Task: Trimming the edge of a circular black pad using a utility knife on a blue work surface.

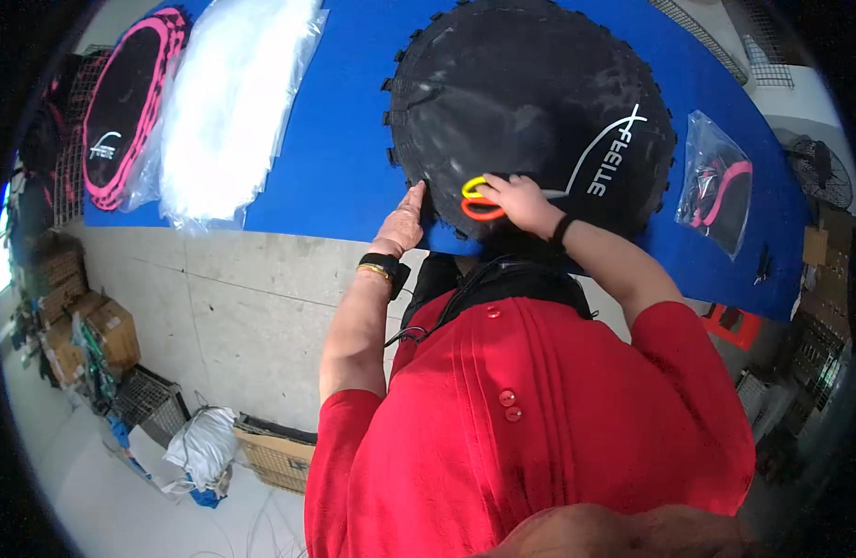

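Black round mat [511, 102] is spread flat on the blue table [339, 121], right in front of the person. No cut or offcut visible from here; looks mid-job, can't tell how much is left. Right hand [524, 202] is clasping scissors [476, 196] over the mat, handles poking out left. Left hand [402, 223] is at its near-left rim, fingers extended; can't tell if pinching.

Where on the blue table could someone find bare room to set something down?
A broad bare patch of blue table lies between the plastic bags and round black mat. A narrow gap separates the mat from the clear packet. Crowded: the mat's near edge, with left hand, right hand and scissors.
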`<state>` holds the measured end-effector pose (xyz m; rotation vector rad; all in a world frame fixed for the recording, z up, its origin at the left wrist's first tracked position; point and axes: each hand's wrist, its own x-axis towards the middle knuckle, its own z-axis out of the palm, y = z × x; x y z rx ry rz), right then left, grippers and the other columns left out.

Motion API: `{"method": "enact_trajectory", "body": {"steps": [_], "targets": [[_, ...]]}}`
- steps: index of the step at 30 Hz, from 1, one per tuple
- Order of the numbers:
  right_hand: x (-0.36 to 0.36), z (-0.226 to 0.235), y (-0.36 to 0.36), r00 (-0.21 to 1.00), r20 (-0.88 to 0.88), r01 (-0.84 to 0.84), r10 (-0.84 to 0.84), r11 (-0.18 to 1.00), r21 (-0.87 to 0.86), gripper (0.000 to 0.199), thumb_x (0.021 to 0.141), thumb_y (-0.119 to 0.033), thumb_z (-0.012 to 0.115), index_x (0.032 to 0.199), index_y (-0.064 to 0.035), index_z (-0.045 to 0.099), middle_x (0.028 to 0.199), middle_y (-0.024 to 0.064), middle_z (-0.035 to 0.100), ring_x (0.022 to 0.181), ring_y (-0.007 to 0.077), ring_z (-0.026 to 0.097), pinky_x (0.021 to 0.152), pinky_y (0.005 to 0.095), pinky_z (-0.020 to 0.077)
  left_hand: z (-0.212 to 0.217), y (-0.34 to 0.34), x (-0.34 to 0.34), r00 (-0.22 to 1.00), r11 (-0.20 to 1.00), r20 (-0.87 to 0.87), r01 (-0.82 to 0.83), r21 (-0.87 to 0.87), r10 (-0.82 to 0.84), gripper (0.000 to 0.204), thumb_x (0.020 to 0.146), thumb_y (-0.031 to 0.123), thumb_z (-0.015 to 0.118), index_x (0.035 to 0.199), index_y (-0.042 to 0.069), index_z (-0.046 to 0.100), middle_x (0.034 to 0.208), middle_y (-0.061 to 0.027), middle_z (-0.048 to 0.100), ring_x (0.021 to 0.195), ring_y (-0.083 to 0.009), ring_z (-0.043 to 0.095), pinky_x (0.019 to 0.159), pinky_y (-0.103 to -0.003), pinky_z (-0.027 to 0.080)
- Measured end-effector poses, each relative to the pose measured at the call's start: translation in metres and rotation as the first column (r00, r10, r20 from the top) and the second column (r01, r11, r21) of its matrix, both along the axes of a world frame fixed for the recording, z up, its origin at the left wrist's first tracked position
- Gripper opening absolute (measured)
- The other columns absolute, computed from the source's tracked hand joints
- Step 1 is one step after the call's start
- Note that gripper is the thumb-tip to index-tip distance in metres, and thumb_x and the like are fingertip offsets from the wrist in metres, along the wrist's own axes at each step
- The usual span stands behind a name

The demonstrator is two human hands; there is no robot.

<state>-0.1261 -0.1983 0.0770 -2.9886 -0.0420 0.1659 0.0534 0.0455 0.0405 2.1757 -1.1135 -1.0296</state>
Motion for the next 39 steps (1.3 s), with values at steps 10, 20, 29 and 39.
{"method": "enact_trajectory", "body": {"steps": [10, 20, 29, 39], "targets": [[0.070, -0.010, 0.012, 0.998, 0.022, 0.064, -0.063, 0.997, -0.043, 0.049, 0.085, -0.008, 0.059, 0.133, -0.0195, 0.057, 0.138, 0.0079, 0.056, 0.089, 0.0292, 0.067, 0.084, 0.0374, 0.0533, 0.001, -0.002, -0.007, 0.999, 1.000, 0.052, -0.011, 0.027, 0.009, 0.081, 0.081, -0.006, 0.045, 0.157, 0.005, 0.020, 0.156, -0.0249, 0.035, 0.147, -0.0329, 0.033, 0.120, -0.037, 0.031], [-0.048, 0.012, -0.002, 0.994, -0.111, 0.013, -0.005, 0.997, 0.073, 0.044, 0.091, -0.008, 0.050, 0.131, -0.0201, 0.059, 0.139, 0.0121, 0.057, 0.086, 0.0321, 0.066, 0.082, 0.0402, 0.0517, -0.008, 0.005, -0.007, 0.972, 0.984, 0.150, 0.179, 0.022, -0.180, 0.073, 0.077, -0.009, 0.055, 0.146, 0.011, 0.045, 0.160, -0.0189, 0.032, 0.149, -0.0320, 0.029, 0.122, -0.036, 0.027], [0.067, -0.011, 0.010, 0.998, 0.022, 0.058, -0.057, 0.998, -0.029, 0.044, 0.088, -0.010, 0.054, 0.131, -0.0194, 0.060, 0.137, 0.0082, 0.057, 0.088, 0.0294, 0.065, 0.084, 0.0384, 0.0515, -0.006, 0.002, -0.015, 0.951, 0.977, 0.228, 0.199, 0.075, -0.211, 0.071, 0.079, -0.006, 0.055, 0.148, 0.011, 0.044, 0.162, -0.0193, 0.026, 0.149, -0.0336, 0.027, 0.122, -0.037, 0.027], [0.029, -0.002, 0.017, 0.998, -0.010, -0.054, 0.054, 0.998, -0.029, 0.040, 0.087, -0.012, 0.057, 0.127, -0.0162, 0.059, 0.126, 0.0107, 0.061, 0.085, 0.0312, 0.067, 0.078, 0.0411, 0.0533, 0.005, 0.014, -0.051, 0.871, 0.963, 0.420, 0.188, 0.193, -0.254, 0.076, 0.088, 0.002, 0.050, 0.158, 0.022, 0.028, 0.164, -0.0233, 0.017, 0.150, -0.0379, 0.024, 0.122, -0.039, 0.026]]}}
